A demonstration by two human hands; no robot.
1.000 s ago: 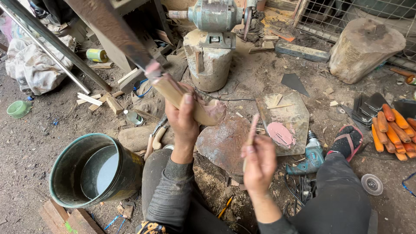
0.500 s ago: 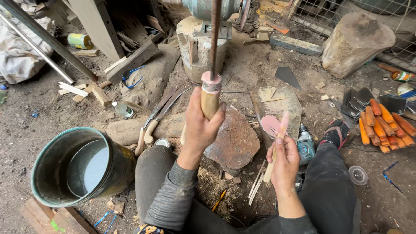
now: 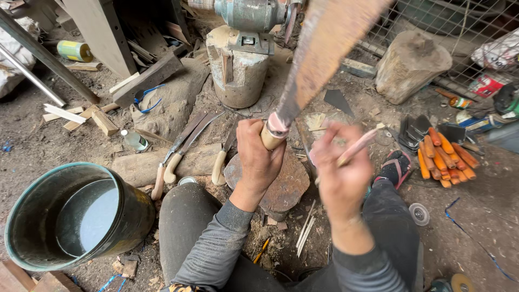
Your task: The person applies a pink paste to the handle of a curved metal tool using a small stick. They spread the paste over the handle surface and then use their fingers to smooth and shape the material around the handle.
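Rusty metal fills the upper middle of my view — it is the long blade [image 3: 324, 48] of a big knife, and it points up and slightly to the right. My left hand [image 3: 258, 157] holds its wooden handle [image 3: 270, 136]; the fingers are wrapped fully around it, with a pale band where the handle meets the blade. My right hand [image 3: 339, 167] is just beside, a little blurred, and its fingers are closed on a thin pinkish stick [image 3: 359, 145] that lies slanted, its far end pointing up to the right. Stick and blade look apart, though the blur makes this hard to judge.

Below the hands a flat reddish stone [image 3: 284, 186] sits between my knees. Left of it, three other knives with pale handles [image 3: 181, 157] lie on the dirt floor, close together. Further left stands a dark bucket [image 3: 32, 216] with water inside. Behind the blade a grinder [image 3: 248, 13] rests on a thick stump [image 3: 238, 70]. On the right I see a second stump [image 3: 408, 65] — and nearer to me, a heap of orange handles [image 3: 446, 157] beside my sandal [image 3: 394, 165].
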